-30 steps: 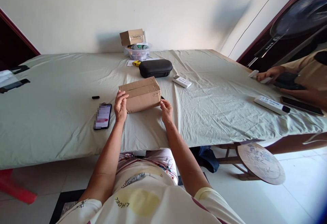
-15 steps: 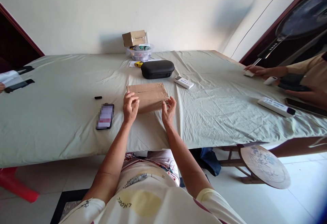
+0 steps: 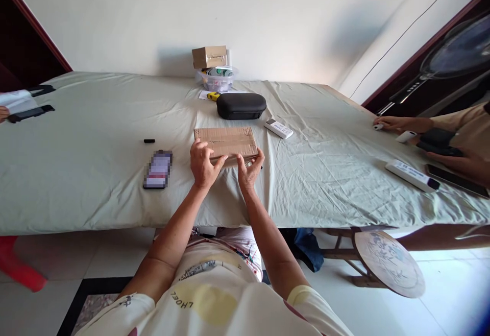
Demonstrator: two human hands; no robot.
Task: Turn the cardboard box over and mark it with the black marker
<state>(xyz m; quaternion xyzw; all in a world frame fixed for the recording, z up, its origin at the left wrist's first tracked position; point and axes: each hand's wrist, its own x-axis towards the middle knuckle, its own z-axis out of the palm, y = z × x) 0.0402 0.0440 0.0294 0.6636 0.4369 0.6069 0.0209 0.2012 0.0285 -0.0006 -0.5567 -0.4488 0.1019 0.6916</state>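
A taped brown cardboard box lies flat on the green cloth-covered table in front of me. My left hand grips its near edge, fingers curled over the front left. My right hand holds the near right edge, thumb and fingers around it. A phone with a lit screen lies just left of my left hand.
Behind the box sit a black zip case, a white remote, a plastic tub with a small carton on top. Another person's hands work at the right near a white remote. A round stool stands below.
The box was tilted up on one side a second ago; now it lies flat on the cloth. Both my hands moved from its ends to its near edge.
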